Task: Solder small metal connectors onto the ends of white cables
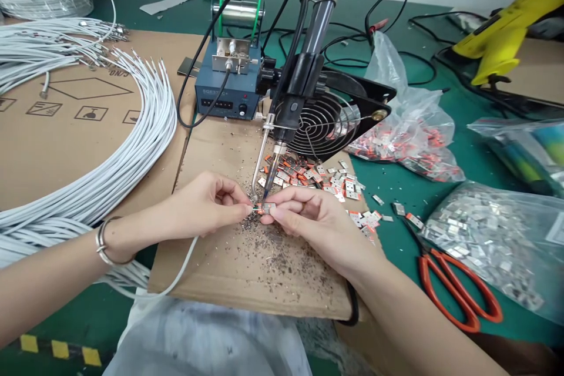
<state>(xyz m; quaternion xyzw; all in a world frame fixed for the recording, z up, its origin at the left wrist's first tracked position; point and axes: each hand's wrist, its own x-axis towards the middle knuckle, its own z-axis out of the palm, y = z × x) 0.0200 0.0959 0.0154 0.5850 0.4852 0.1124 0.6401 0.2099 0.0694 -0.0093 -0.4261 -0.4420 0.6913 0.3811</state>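
Between finger and thumb, my left hand (218, 204) pinches the end of a white cable (187, 261), whose thin wires poke out at the fingertips. My right hand (304, 214) grips a small metal USB connector (268, 208) with an orange part, held against those wires. Right above the connector is the tip of a soldering iron (275, 164), clamped on a stand. A thin solder feed tube (259, 158) comes down beside the iron, its end close to my left fingertips. The exact contact at the joint is too small to make out.
Loose connectors (339, 182) lie behind my right hand, near a fan (324, 123). A blue solder feeder (227, 91) stands at the back. Cable bundles (145, 147) fill the left. Red-handled scissors (458, 291) and bags of connectors (484, 241) lie right. Dark crumbs dot the cardboard (211, 282).
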